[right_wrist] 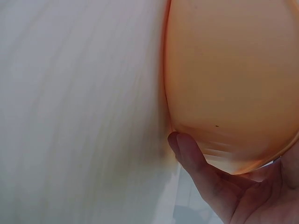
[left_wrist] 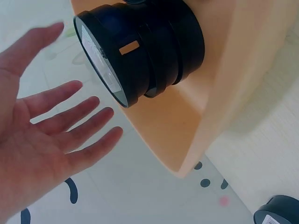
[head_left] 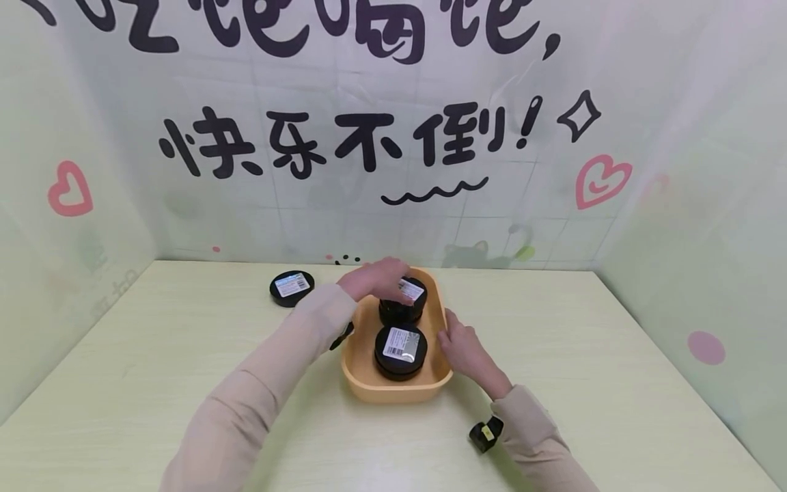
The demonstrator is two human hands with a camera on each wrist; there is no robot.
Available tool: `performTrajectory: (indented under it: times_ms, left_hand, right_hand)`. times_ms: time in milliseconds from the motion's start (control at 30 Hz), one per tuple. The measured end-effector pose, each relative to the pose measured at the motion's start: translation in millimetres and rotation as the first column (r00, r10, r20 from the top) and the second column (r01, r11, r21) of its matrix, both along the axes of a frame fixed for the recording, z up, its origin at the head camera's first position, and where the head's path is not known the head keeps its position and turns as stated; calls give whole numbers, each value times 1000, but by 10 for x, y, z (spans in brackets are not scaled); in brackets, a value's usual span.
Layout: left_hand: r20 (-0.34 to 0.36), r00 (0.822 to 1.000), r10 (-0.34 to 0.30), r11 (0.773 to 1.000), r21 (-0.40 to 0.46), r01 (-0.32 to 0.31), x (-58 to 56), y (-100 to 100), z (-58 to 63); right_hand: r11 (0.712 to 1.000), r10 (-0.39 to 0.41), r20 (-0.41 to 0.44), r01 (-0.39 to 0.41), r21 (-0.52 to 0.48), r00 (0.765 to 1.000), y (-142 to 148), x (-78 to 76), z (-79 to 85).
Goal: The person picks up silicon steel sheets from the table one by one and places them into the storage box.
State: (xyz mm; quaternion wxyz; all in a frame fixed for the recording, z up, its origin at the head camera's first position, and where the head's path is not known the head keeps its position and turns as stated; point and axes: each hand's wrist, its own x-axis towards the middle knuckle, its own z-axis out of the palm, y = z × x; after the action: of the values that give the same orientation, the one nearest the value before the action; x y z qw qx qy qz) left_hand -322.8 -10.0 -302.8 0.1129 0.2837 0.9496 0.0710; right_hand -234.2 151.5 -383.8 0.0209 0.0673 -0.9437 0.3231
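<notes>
An orange plastic basket (head_left: pixel 393 395) stands on the table with black round containers inside, labelled on top. One stack (head_left: pixel 401 316) is toward the back; another black container (head_left: pixel 399 369) sits in front of it. Over the rear stack is my left hand (head_left: pixel 376 279). In the left wrist view the left hand (left_wrist: pixel 60 135) has its fingers spread, apart from the stack (left_wrist: pixel 159 56), holding nothing. My right hand (head_left: pixel 466 350) grips the basket's right side; in the right wrist view its fingers (right_wrist: pixel 189 151) press the orange outer wall (right_wrist: pixel 229 84).
A black round container or lid (head_left: pixel 292 287) with a white label lies on the table left of the basket, near the back edge. Behind the pale wooden table (head_left: pixel 590 383) hangs a printed backdrop (head_left: pixel 295 225), with similar panels at both sides.
</notes>
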Motion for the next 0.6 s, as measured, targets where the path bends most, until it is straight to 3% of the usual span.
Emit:
performTrajectory:
  times_ms: [167,400,600]
  left_hand:
    - [-73,994,-80,990,110,87,26,-74,29]
    - [-190,978,-83,962,241,128,43,-206,70]
    - [-287,957,-48,918,364,155,63,-373,79]
  right_hand:
    - [1000,-4,21,4,-12,1000,1,-3,-6]
    - [1000,-7,32,8,-13,999,-1,-4,-11]
    - [1000,-4,31,5,-19,999,-6,-7,-16]
